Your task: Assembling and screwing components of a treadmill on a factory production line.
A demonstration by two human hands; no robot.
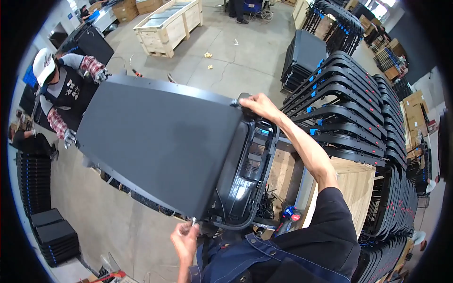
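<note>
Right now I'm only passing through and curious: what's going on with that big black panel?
Two people carry a large black panel between them. The wearer's right hand grips its far corner, and the left hand holds the near corner by a small fitting. A co-worker in a white cap holds the opposite end with gloved hands. Stacks of black frames stand to the right.

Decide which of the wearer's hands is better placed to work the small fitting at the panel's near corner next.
Left, probably. The left hand already pinches at the small fitting under the black panel; the right hand grips the far corner, steadying it.
</note>
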